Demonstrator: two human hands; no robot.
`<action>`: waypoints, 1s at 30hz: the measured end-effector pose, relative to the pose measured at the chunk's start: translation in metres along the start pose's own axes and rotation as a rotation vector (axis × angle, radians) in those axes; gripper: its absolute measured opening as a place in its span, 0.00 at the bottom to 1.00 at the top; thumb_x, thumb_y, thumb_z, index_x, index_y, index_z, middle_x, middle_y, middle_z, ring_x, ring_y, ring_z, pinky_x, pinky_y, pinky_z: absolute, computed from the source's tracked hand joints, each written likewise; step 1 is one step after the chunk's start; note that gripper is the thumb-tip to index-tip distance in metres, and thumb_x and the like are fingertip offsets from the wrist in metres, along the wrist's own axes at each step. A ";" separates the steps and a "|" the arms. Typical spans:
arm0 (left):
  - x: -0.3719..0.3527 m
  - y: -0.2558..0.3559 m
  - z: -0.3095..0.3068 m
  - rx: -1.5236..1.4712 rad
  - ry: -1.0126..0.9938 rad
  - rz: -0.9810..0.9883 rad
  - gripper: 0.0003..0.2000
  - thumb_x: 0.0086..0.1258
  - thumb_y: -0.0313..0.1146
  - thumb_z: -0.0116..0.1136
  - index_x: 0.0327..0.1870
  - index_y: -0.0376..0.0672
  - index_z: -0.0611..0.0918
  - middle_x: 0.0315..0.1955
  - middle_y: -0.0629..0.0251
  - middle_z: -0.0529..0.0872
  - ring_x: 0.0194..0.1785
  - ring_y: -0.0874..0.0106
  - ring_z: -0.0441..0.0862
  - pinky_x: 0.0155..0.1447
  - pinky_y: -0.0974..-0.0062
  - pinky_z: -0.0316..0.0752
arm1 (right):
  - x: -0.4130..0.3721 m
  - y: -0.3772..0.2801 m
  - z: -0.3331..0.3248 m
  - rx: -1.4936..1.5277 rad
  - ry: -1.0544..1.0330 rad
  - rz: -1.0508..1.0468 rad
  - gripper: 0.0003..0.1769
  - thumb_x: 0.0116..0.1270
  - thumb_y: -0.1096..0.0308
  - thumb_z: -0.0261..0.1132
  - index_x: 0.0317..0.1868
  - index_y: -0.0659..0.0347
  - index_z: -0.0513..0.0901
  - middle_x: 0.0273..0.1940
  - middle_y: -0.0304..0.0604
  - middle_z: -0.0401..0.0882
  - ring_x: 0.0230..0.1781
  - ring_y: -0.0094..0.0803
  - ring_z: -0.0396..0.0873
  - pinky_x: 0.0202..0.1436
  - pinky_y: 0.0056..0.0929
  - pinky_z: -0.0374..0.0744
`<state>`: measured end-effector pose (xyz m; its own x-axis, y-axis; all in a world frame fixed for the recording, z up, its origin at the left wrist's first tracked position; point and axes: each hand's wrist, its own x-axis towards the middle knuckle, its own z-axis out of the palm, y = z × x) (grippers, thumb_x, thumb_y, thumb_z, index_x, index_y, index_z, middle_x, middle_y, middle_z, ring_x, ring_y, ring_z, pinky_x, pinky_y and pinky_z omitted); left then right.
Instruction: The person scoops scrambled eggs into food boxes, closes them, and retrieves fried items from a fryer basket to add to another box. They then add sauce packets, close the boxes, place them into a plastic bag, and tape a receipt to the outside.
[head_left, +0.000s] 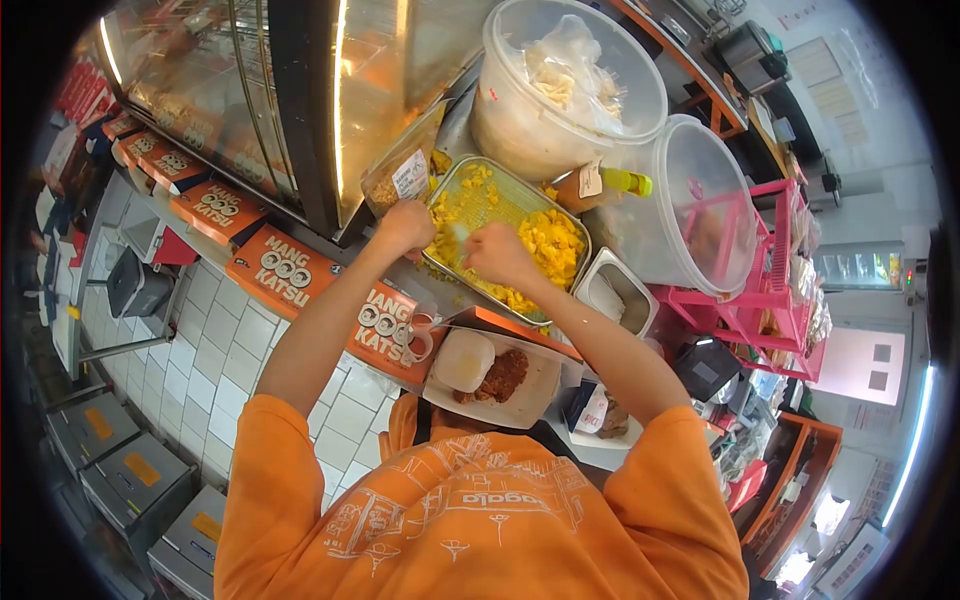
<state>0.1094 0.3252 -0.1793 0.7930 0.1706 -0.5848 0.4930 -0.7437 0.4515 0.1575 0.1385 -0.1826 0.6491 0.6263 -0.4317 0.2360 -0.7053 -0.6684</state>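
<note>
A rectangular metal tray (583, 262) holds yellow scrambled egg (548, 243), heaped toward its right end and thinly scattered at the left. My left hand (405, 228) is closed at the tray's left rim. Over the middle of the tray, my right hand (499, 254) is closed, with a pale, blurred end of something at its fingers; I cannot tell what it is. Nearer my body, an open paper box (535, 395) contains a white mound of rice (465, 360) and a browned fried cutlet (506, 375).
Behind the tray stand a large clear tub (520, 130) with a plastic bag and a sauce bottle (590, 183). A small metal pan (640, 312) and a pink rack (735, 310) are at the right. Orange boxes (290, 270) line the left edge beside a lit glass cabinet (375, 90).
</note>
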 end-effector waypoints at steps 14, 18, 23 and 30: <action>0.089 -0.054 0.079 -0.066 0.365 0.165 0.10 0.61 0.33 0.56 0.27 0.40 0.88 0.25 0.54 0.88 0.28 0.62 0.86 0.32 0.59 0.81 | 0.033 0.047 -0.006 0.142 -0.232 0.007 0.12 0.66 0.70 0.59 0.22 0.57 0.77 0.17 0.37 0.71 0.12 0.24 0.62 0.15 0.29 0.60; -0.005 -0.010 0.030 0.017 0.383 0.111 0.10 0.60 0.33 0.61 0.33 0.37 0.89 0.30 0.49 0.89 0.38 0.54 0.89 0.42 0.58 0.84 | 0.008 0.018 -0.042 0.574 -0.173 0.267 0.04 0.71 0.69 0.60 0.39 0.58 0.80 0.37 0.42 0.83 0.18 0.20 0.65 0.17 0.20 0.61; -0.107 0.007 0.000 -0.130 0.523 0.060 0.15 0.70 0.40 0.58 0.38 0.35 0.87 0.34 0.47 0.88 0.41 0.50 0.88 0.46 0.55 0.83 | -0.009 0.030 -0.065 0.615 -0.157 0.216 0.07 0.73 0.66 0.62 0.48 0.57 0.79 0.40 0.38 0.83 0.23 0.19 0.68 0.21 0.19 0.65; -0.220 -0.033 -0.015 -0.584 0.550 0.476 0.15 0.75 0.34 0.56 0.58 0.40 0.77 0.33 0.55 0.88 0.36 0.66 0.88 0.39 0.69 0.79 | -0.073 0.000 -0.100 0.803 0.001 0.046 0.09 0.75 0.63 0.62 0.48 0.59 0.80 0.36 0.37 0.83 0.22 0.19 0.69 0.22 0.18 0.67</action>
<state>-0.0757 0.3216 -0.0559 0.9423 0.3244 0.0828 0.0559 -0.3963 0.9164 0.1824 0.0598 -0.0910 0.6460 0.6022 -0.4692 -0.3830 -0.2760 -0.8815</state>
